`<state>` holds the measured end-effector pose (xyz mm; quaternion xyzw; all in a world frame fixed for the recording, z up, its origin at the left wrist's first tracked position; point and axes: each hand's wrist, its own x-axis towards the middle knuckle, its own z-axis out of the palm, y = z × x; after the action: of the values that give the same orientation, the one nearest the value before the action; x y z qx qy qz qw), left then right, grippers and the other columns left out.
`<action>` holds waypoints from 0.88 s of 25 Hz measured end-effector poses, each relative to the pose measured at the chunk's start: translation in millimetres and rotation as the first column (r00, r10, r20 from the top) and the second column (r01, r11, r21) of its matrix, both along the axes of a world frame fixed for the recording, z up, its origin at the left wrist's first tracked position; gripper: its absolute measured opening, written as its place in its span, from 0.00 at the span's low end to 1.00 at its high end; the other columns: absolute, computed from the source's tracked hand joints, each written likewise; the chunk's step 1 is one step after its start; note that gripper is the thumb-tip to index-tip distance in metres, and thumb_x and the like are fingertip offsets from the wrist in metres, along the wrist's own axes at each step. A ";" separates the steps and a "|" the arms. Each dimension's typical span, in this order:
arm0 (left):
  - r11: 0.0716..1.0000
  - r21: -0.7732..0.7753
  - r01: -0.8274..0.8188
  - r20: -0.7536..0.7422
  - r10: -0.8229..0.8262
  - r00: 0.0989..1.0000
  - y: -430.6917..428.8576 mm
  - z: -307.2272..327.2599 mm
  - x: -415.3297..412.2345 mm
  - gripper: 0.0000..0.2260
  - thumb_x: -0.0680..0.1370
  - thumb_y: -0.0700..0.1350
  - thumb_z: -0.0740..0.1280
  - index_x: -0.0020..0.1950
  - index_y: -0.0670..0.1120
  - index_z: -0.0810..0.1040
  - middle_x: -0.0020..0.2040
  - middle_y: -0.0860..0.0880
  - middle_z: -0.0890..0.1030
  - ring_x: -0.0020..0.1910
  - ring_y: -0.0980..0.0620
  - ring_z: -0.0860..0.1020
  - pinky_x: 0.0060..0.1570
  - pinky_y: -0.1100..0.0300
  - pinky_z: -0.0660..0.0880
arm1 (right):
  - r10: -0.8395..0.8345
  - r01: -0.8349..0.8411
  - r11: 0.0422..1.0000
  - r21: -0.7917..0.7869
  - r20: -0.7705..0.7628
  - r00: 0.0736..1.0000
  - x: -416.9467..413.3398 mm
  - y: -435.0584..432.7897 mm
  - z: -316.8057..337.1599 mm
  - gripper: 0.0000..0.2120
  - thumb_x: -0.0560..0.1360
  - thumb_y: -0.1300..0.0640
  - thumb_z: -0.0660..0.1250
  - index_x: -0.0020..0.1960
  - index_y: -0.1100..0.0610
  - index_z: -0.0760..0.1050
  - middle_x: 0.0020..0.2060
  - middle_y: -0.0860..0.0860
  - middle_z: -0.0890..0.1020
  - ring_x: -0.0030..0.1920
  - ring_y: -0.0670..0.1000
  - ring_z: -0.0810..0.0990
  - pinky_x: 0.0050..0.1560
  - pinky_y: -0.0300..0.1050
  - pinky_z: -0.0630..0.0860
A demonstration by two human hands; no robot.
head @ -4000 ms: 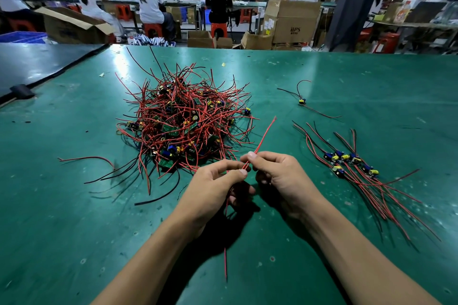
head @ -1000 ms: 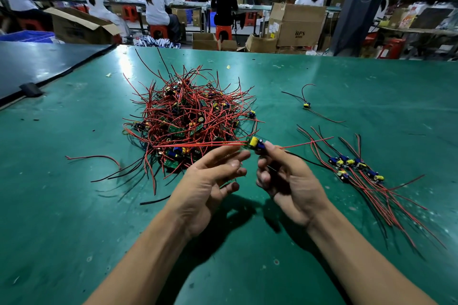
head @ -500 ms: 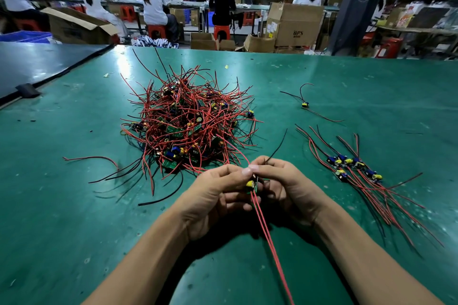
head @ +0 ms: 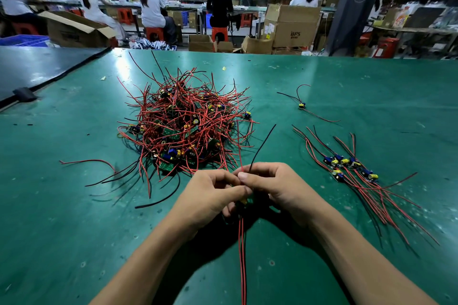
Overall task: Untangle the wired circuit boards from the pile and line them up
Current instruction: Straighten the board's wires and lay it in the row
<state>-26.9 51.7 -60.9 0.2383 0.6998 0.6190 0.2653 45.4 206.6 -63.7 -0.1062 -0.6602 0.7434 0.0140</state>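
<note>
Pinching one wired board (head: 244, 200) between both hands, low and close in front of me over the green worktop (head: 371, 82).

Left hand (head: 210, 195): fingers curled in, tips closed on the board from the left. Right hand (head: 280, 188): fingers curled as well, gripping the board's wires from the right. The fingertips of the two hands meet. The board is mostly hidden; only a yellow part and a sliver of green show between the hands.

Two red leads (head: 242, 255) hang from the board toward me and run off the bottom edge. A black lead (head: 262, 146) and a thin red one stick up out of the grip.

Pile (head: 188, 126): a tangled heap of red and black wire and small boards, beyond my left hand, its near strands just short of the knuckles.

Row of sorted boards (head: 347, 166): to my right, well apart from the hands, boards side by side, leads fanned toward the near right.

Single board (head: 301, 105): alone, farther back than the row.

Loose red wire (head: 91, 161): left of the pile.
</note>
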 end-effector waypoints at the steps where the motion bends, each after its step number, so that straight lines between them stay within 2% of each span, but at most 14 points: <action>1: 1.000 -0.011 0.026 0.005 -0.026 1.000 -0.7 0.2 -0.8 0.05 0.73 0.39 0.74 0.45 0.38 0.83 0.27 0.45 0.78 0.23 0.53 0.72 0.27 0.63 0.70 | -0.014 0.014 1.000 0.021 -0.010 1.000 0.0 0.3 -0.6 0.14 0.71 0.51 0.77 0.51 0.59 0.84 0.44 0.64 0.81 0.44 0.58 0.74 0.47 0.55 0.69; 3: 0.998 -0.011 0.061 0.034 -0.060 0.998 -1.8 1.2 -2.9 0.03 0.74 0.38 0.72 0.46 0.40 0.84 0.29 0.47 0.79 0.25 0.54 0.73 0.29 0.64 0.71 | -0.069 0.070 0.996 0.060 -0.026 0.997 -0.5 1.0 -1.5 0.09 0.71 0.51 0.78 0.46 0.55 0.84 0.37 0.58 0.79 0.35 0.52 0.73 0.36 0.45 0.70; 4: 0.998 -0.005 0.061 0.053 -0.061 0.997 -2.1 1.7 -3.9 0.03 0.74 0.38 0.72 0.46 0.40 0.84 0.30 0.48 0.79 0.25 0.54 0.73 0.29 0.65 0.71 | -0.103 0.105 0.992 0.065 -0.028 0.994 -0.7 1.0 -2.1 0.09 0.70 0.50 0.78 0.44 0.54 0.84 0.33 0.55 0.77 0.30 0.49 0.71 0.29 0.40 0.67; 6: 0.999 0.017 0.051 0.095 -0.052 0.994 -2.5 2.6 -5.0 0.02 0.75 0.38 0.71 0.45 0.40 0.84 0.32 0.47 0.80 0.27 0.53 0.74 0.30 0.65 0.73 | -0.149 0.152 0.987 0.061 -0.047 0.988 -2.1 0.7 -4.6 0.11 0.69 0.48 0.78 0.43 0.54 0.83 0.29 0.53 0.73 0.25 0.46 0.68 0.24 0.37 0.64; 10: 0.997 0.075 0.025 0.149 -0.036 0.988 -0.9 2.1 -4.1 0.06 0.77 0.38 0.69 0.43 0.37 0.83 0.37 0.42 0.81 0.32 0.51 0.78 0.33 0.62 0.76 | -0.193 0.207 0.974 0.097 -0.132 0.972 -4.0 -4.4 -8.1 0.10 0.70 0.50 0.79 0.42 0.56 0.83 0.29 0.51 0.75 0.25 0.45 0.67 0.24 0.36 0.64; 12: 0.996 0.088 -0.001 0.167 -0.014 0.986 -0.5 1.1 -4.2 0.05 0.76 0.36 0.69 0.43 0.36 0.83 0.38 0.42 0.82 0.36 0.47 0.78 0.36 0.57 0.76 | -0.179 0.192 0.977 0.090 -0.133 0.975 -3.9 -6.6 -7.8 0.09 0.72 0.51 0.77 0.43 0.57 0.83 0.32 0.53 0.80 0.28 0.46 0.73 0.28 0.38 0.72; 14: 0.996 0.088 -0.028 0.177 0.012 0.984 -0.1 0.1 -4.3 0.05 0.75 0.34 0.69 0.42 0.37 0.84 0.37 0.42 0.82 0.36 0.47 0.79 0.36 0.57 0.77 | -0.143 0.158 0.976 0.153 -0.102 0.984 -3.7 -7.7 -7.6 0.09 0.76 0.50 0.74 0.47 0.56 0.84 0.41 0.57 0.86 0.38 0.51 0.82 0.43 0.47 0.82; 15: 0.996 0.087 -0.034 0.176 0.019 0.984 0.2 -0.2 -4.2 0.05 0.75 0.34 0.69 0.42 0.38 0.84 0.38 0.42 0.83 0.36 0.48 0.80 0.34 0.58 0.78 | -0.124 0.142 0.962 0.231 -0.091 0.988 -3.5 -7.4 -7.4 0.10 0.77 0.49 0.72 0.49 0.56 0.84 0.44 0.55 0.87 0.43 0.53 0.84 0.51 0.49 0.82; 16: 0.995 0.089 -0.038 0.175 0.022 0.984 0.5 -0.6 -3.7 0.05 0.75 0.34 0.69 0.42 0.39 0.85 0.38 0.42 0.84 0.35 0.49 0.81 0.33 0.59 0.79 | -0.104 0.123 0.954 0.274 -0.083 0.991 -3.2 -7.0 -6.9 0.10 0.78 0.49 0.71 0.50 0.55 0.85 0.45 0.52 0.87 0.47 0.53 0.85 0.53 0.48 0.81; 20: 0.994 0.095 -0.055 0.178 0.037 0.983 0.5 1.8 -1.0 0.06 0.76 0.35 0.69 0.43 0.39 0.85 0.38 0.39 0.84 0.31 0.48 0.82 0.28 0.62 0.76 | -0.053 0.070 0.977 0.203 -0.091 0.994 -1.7 -4.0 -1.7 0.09 0.78 0.53 0.71 0.52 0.57 0.85 0.47 0.48 0.86 0.46 0.48 0.85 0.48 0.42 0.82; 22: 0.994 0.093 -0.048 0.191 0.030 0.981 0.2 4.3 0.4 0.06 0.76 0.35 0.68 0.44 0.39 0.85 0.39 0.37 0.84 0.30 0.45 0.82 0.27 0.61 0.77 | -0.104 0.127 0.969 0.213 -0.113 0.988 -1.6 -3.3 -1.6 0.09 0.75 0.54 0.74 0.48 0.60 0.85 0.40 0.46 0.85 0.34 0.41 0.82 0.36 0.33 0.76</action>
<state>-26.5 51.8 -56.6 0.1773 0.6449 0.6773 0.3066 43.7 203.3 -65.3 -0.1046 -0.7293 0.6684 0.1022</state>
